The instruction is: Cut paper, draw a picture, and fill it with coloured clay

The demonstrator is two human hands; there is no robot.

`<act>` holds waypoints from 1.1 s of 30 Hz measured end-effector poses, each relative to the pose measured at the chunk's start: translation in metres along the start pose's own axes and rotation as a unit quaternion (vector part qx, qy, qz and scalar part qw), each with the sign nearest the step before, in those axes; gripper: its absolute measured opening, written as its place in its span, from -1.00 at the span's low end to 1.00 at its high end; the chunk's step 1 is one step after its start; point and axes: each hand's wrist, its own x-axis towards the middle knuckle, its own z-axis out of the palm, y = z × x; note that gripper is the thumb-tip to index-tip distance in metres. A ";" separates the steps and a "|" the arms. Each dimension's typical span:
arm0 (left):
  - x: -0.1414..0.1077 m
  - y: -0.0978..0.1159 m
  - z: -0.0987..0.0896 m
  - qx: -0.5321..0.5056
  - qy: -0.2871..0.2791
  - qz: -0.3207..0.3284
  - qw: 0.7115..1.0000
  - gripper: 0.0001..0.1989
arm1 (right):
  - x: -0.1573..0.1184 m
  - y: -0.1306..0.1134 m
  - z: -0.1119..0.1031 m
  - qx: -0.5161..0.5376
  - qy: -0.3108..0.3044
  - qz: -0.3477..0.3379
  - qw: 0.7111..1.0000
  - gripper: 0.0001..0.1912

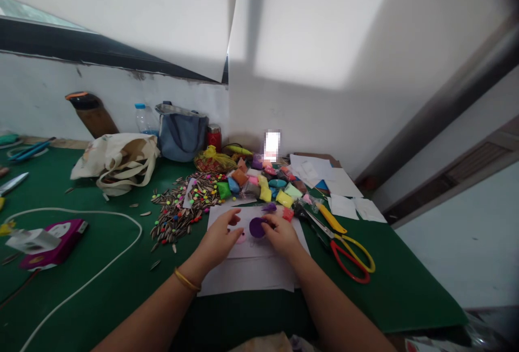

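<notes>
My right hand (279,231) pinches the edge of a flat purple disc (256,227) above white paper sheets (251,276). My left hand (220,237) is a little to the left of the disc, its thumb and fingers apart with nothing visible between them. By the left thumb lies a small pink piece (242,238) with a dark spot, partly hidden by that hand. Just behind the right hand is another purple lump (269,208) and a coral-coloured lump (287,214).
Striped seeds and coloured beads (182,208) are heaped left of the paper, with several colourful soft packets (265,192) behind it. Scissors (352,257) and a yellow-handled cutter (332,218) lie at right. A white cable (121,254) curves across the green table (405,281) beside a purple power strip (57,244).
</notes>
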 end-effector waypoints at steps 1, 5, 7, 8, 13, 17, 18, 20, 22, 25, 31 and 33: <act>-0.002 0.002 -0.003 0.040 -0.035 0.015 0.998 -0.50 | -0.001 -0.001 0.001 -0.019 -0.007 0.001 1.000 -0.73; -0.008 0.006 -0.006 0.198 -0.072 0.089 0.973 -0.50 | -0.004 -0.011 0.003 -0.066 -0.018 -0.013 0.998 -0.73; -0.008 0.006 -0.004 0.236 -0.065 0.114 0.963 -0.51 | -0.005 -0.015 0.003 -0.070 -0.020 -0.025 0.997 -0.74; -0.008 0.006 -0.002 0.245 -0.061 0.127 0.959 -0.51 | -0.006 -0.016 0.003 -0.070 -0.020 -0.028 0.997 -0.74; -0.013 0.001 0.011 0.269 -0.032 0.169 0.948 -0.54 | -0.008 -0.016 0.004 -0.082 -0.020 -0.020 0.996 -0.75; -0.021 -0.003 0.016 0.281 0.001 0.161 0.946 -0.44 | -0.007 -0.016 0.004 -0.070 -0.016 -0.023 0.997 -0.75; -0.021 -0.003 0.015 0.273 0.015 0.164 0.948 -0.43 | -0.007 -0.016 0.004 -0.061 -0.014 -0.032 0.998 -0.75; -0.019 -0.003 0.013 0.236 0.046 0.171 0.956 -0.44 | -0.008 -0.018 0.004 -0.038 -0.012 -0.068 0.997 -0.74; -0.016 -0.004 0.012 0.171 0.054 0.170 0.969 -0.51 | -0.010 -0.019 0.004 -0.010 -0.020 -0.112 0.994 -0.75; -0.012 -0.005 0.014 0.049 0.019 0.122 0.991 -0.77 | -0.015 -0.022 0.005 0.049 -0.025 -0.128 0.990 -0.72; -0.014 -0.004 0.020 -0.140 0.034 0.016 0.990 -0.75 | -0.017 -0.029 0.007 0.109 -0.082 -0.076 0.988 -0.70; -0.015 -0.001 0.018 -0.108 0.024 0.034 0.993 -0.76 | -0.017 -0.033 0.007 0.102 -0.101 -0.081 0.986 -0.78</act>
